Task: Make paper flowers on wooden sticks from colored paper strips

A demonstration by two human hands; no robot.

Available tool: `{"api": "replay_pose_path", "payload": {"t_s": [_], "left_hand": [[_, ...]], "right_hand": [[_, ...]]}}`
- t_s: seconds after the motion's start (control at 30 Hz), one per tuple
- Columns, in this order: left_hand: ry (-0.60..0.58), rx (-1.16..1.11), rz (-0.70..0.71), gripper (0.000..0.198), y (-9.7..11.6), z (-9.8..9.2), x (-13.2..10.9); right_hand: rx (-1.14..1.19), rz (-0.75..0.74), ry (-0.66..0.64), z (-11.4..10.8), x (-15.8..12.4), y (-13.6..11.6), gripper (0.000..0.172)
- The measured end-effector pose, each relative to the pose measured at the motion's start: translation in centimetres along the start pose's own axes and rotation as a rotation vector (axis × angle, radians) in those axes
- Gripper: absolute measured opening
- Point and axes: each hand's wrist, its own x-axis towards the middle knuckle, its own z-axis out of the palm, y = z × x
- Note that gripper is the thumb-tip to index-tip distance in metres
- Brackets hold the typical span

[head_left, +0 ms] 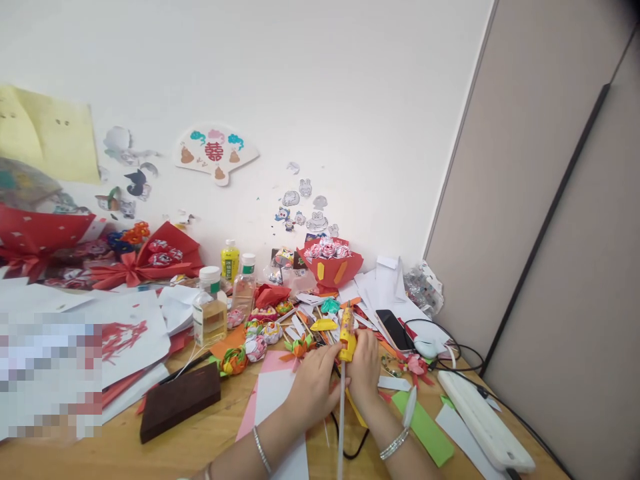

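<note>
Between my two hands is a yellow hot glue gun (pixel 347 330), its nozzle pointing away from me. A long translucent glue stick (pixel 342 417) runs out of its rear end towards me. My right hand (pixel 367 367) is closed round the gun's right side and handle. My left hand (pixel 315 379) presses its fingertips against the gun's left rear edge, with the thumb close to the glue stick. Beyond the nozzle lie a teal paper flower (pixel 331 305) and a folded yellow paper piece (pixel 324 325). An orange and green paper flower (pixel 301 346) sits just past my left hand.
A red paper bouquet (pixel 333 263) stands by the wall. Bottles, one a clear jar (pixel 209 313), are at the left. A dark brown box (pixel 181 400) lies nearer me. A phone (pixel 395 329), cables and a white power strip (pixel 485 420) occupy the right side.
</note>
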Motion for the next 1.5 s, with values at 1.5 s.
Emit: {"api": "replay_pose_path", "payload": {"t_s": [1.5], "left_hand": [[-0.198, -0.356, -0.154, 0.045, -0.9, -1.7, 0.4]], "right_hand": [[-0.106, 0.113, -0.106, 0.3, 0.0, -0.8, 0.019]]}}
